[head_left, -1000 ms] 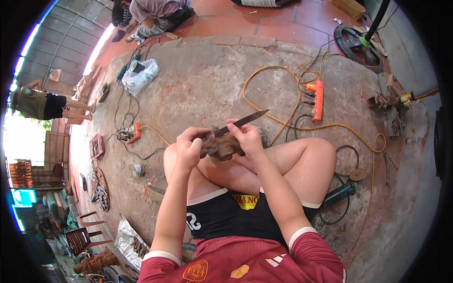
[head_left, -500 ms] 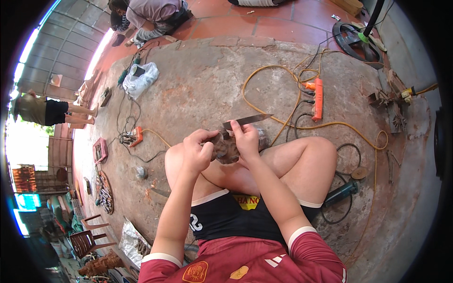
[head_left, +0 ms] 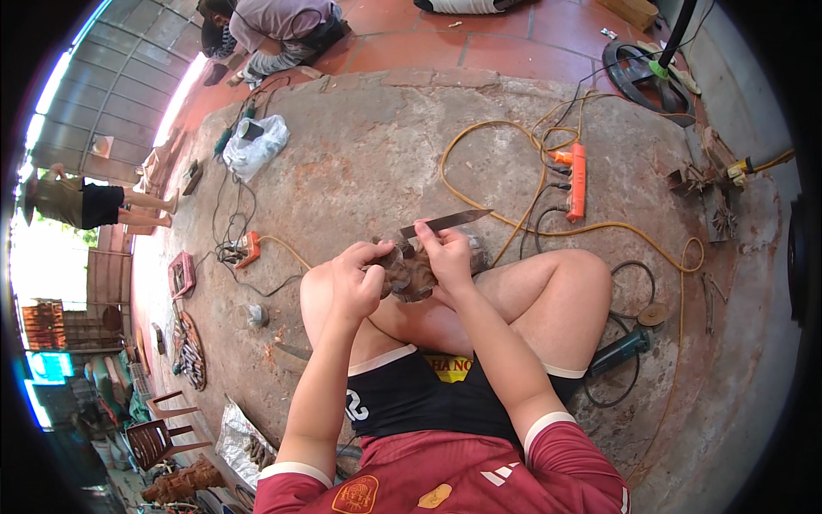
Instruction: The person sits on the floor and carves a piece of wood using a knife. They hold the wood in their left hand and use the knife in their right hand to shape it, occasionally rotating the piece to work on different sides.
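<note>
Above my crossed legs, my left hand [head_left: 358, 281] is closed on the left side of a brown, lumpy carved piece [head_left: 411, 276] that looks like wood. My right hand [head_left: 445, 257] grips a dark, flat pointed strip [head_left: 458, 220], like a blade, between thumb and fingers. Its tip points right and slightly away from me, and its inner end lies over the carving's far edge. Whether the strip touches the carving I cannot tell. Fingers of my right hand rest against the carving's right side, partly hidden behind it.
An orange power strip [head_left: 578, 182] with a looping yellow cord lies ahead right. A green power tool [head_left: 618, 351] is by my right thigh. To the left are a smaller orange socket block [head_left: 248, 248], a plastic bag [head_left: 255, 147] and a pink basket [head_left: 181, 274]. Two people are farther off.
The strip has shifted slightly left and down with my right hand. The carving has turned a little, showing more of its lighter brown face. My left hand keeps its grip.
</note>
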Demonstrator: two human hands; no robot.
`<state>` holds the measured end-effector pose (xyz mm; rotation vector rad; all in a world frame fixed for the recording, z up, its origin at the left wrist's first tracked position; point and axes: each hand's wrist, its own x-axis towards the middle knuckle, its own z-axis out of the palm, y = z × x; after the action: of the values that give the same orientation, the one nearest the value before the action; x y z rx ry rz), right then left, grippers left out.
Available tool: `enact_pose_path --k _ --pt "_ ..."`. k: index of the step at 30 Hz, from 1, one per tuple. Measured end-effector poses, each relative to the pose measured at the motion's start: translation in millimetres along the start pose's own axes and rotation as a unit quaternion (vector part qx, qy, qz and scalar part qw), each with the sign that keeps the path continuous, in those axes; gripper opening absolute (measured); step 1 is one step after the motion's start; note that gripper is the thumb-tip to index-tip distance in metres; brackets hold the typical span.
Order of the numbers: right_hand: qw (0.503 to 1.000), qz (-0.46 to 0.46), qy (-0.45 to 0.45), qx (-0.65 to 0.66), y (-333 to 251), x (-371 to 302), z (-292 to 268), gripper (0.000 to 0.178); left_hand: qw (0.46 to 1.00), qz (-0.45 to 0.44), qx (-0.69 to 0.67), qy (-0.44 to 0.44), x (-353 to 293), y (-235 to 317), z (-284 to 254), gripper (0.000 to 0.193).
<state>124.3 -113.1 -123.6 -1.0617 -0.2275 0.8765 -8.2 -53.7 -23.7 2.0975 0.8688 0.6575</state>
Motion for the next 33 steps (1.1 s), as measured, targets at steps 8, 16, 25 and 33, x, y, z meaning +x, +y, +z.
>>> enact_pose_path --k 8,16,25,33 --pt "0.993 -0.035 0.003 -0.114 4 -7 2 0.023 1.000 -0.007 0.009 -0.002 3 4 1 0.038" --pt "1.000 0.019 0.020 0.008 -5 1 -3 0.025 1.000 0.010 -0.006 0.011 3 1 4 0.037" --pt "0.985 -0.001 0.078 -0.156 9 15 -26 0.028 1.000 0.000 -0.014 0.007 3 -1 2 0.037" --pt "0.998 0.016 -0.014 -0.060 5 8 -17 0.025 1.000 -0.008 -0.014 0.005 1 -6 1 0.038"
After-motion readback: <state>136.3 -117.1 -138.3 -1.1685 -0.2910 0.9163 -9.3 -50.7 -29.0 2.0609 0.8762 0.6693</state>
